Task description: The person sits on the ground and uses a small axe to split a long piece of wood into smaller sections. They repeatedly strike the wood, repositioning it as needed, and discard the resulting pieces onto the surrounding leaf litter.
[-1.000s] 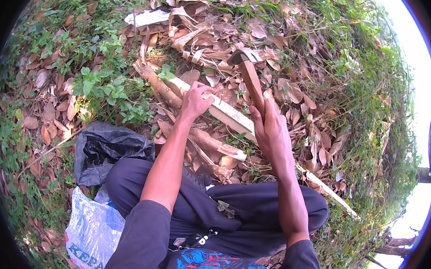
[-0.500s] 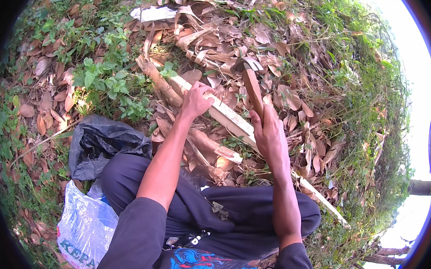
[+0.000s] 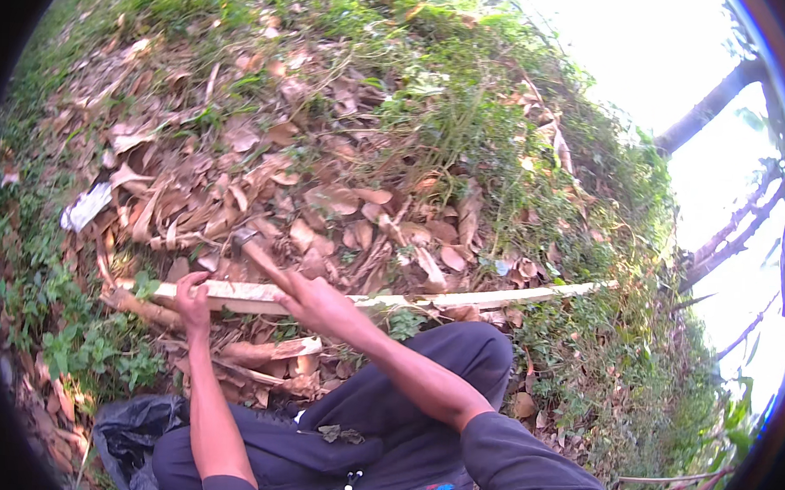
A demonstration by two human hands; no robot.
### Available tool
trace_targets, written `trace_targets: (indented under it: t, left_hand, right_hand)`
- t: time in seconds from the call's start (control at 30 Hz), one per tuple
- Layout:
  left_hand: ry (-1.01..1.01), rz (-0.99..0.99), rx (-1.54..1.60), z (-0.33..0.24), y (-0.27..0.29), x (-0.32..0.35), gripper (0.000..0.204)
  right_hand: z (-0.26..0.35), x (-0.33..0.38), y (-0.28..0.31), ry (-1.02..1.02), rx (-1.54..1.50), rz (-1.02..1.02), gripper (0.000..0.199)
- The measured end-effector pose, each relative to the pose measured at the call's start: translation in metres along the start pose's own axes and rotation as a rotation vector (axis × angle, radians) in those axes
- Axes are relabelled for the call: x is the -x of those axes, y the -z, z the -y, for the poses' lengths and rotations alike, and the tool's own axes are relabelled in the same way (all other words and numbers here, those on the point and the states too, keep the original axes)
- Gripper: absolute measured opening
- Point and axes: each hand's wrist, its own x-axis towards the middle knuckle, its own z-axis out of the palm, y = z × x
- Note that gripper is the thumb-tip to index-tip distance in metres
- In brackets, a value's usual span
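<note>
A hammer (image 3: 267, 264) with a wooden handle is in my right hand (image 3: 315, 308), its fingers wrapped round the grip. The hammer's head is raised a little beyond a long pale wooden strip (image 3: 390, 301), which lies across the ground ahead of my legs. At the strip's left end, my left hand (image 3: 194, 301) rests at the wood with fingers curled and thumb drawn in. Whatever those fingers pinch is too small to make out. Just below the strip's left end lies a thick brown stick (image 3: 141, 308).
Split wood pieces (image 3: 270, 352) lie between the strip and my crossed legs (image 3: 394, 411). A black plastic bag (image 3: 130, 435) sits by my left knee. Dry leaves and green plants cover the ground. A white scrap (image 3: 87, 207) lies at far left; tree branches (image 3: 709, 106) show at the right.
My view has swung to the right, so the strip now runs nearly level across it. The hammer has moved leftward, closer to my left hand. Both hands stay closed.
</note>
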Motion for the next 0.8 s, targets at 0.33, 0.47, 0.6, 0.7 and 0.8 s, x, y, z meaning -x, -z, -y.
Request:
trace_targets:
  t: [0.33,0.47,0.6,0.7,0.8]
  left_hand:
    - [0.121,0.282,0.14,-0.032,-0.009,0.012,0.025]
    - [0.065,0.274,-0.103,-0.052,-0.022,0.018,0.022]
    - [-0.071,0.219,-0.224,-0.058,-0.033,0.018,0.017]
    - [-0.235,0.169,-0.268,-0.054,-0.033,0.021,0.017]
    - [-0.27,0.194,-0.277,-0.054,-0.031,0.02,0.016]
  right_hand:
    - [-0.012,0.005,-0.019,0.115,-0.047,-0.038,0.043]
    - [-0.019,0.004,-0.018,0.121,-0.036,-0.06,0.046]
    - [-0.025,0.004,-0.019,0.145,-0.038,-0.081,0.046]
    - [-0.022,0.001,-0.019,0.132,-0.02,-0.046,0.047]
    - [-0.02,0.002,-0.015,0.123,-0.02,-0.031,0.047]
